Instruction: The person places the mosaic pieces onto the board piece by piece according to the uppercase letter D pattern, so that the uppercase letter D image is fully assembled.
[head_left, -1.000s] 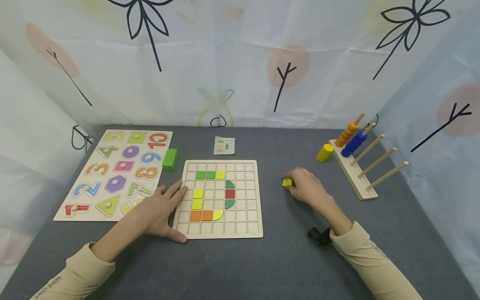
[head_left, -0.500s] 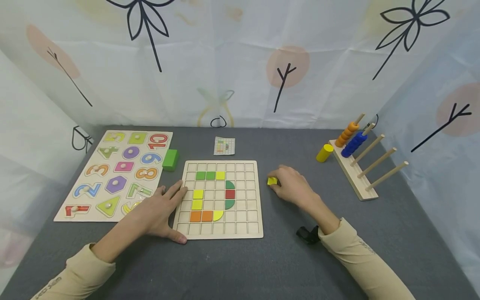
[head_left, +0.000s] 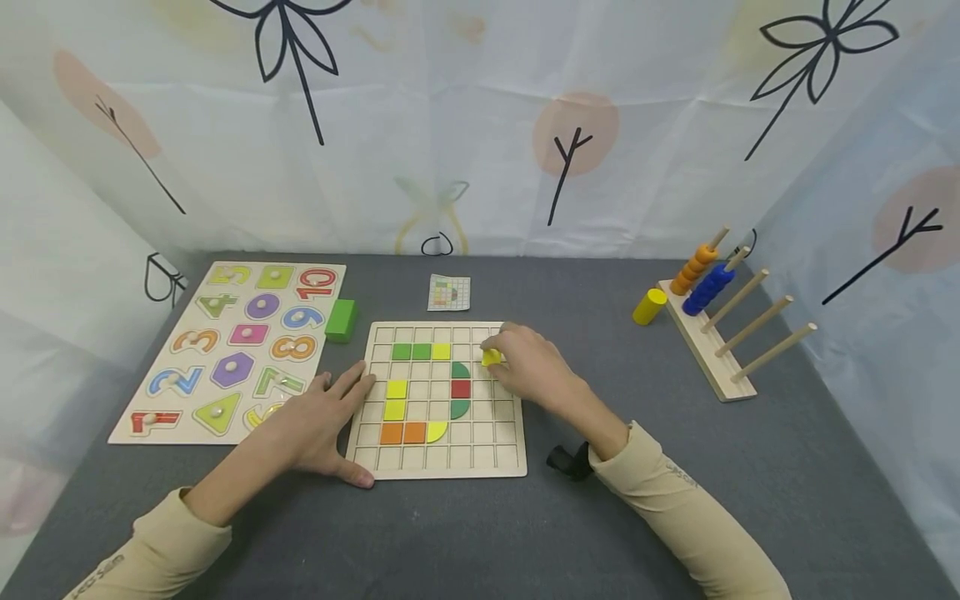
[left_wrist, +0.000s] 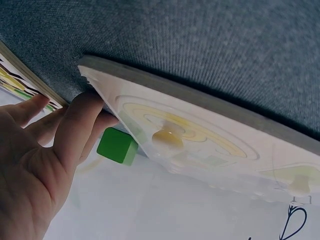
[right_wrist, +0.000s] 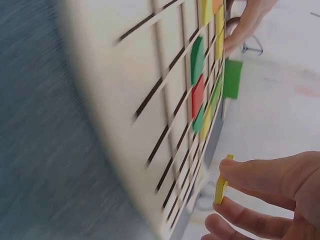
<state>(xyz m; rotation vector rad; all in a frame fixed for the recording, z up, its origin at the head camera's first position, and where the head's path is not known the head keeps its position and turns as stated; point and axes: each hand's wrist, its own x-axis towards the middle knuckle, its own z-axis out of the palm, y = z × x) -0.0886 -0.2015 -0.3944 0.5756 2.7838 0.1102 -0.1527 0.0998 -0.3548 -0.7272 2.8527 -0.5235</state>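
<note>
Over the upper right of a wooden grid board [head_left: 487, 457], my right hand [head_left: 542, 368] pinches a yellow tile [head_left: 491, 357] between thumb and fingertips. In the right wrist view the thin yellow tile [right_wrist: 221, 186] stands on edge, off the board. My left hand [head_left: 315, 425] rests with spread fingers at the board's left edge, thumb at the lower corner. Coloured tiles lie in the grid: green squares [head_left: 412, 351], yellow squares [head_left: 394, 399], orange squares [head_left: 402, 432], a red square [head_left: 460, 389] and rounded green pieces [head_left: 460, 409]. Part of the grid is hidden under my right hand.
A number puzzle board [head_left: 247, 333] lies at the left, with a green block [head_left: 341, 321] by its edge. Behind the grid is a small printed card [head_left: 449, 293]. At right stand a yellow cylinder [head_left: 649, 307] and a peg rack [head_left: 708, 342] with orange and blue beads.
My right hand has carried the yellow tile leftward from the bare table to above the grid board. The left hand has stayed at the board's edge.
</note>
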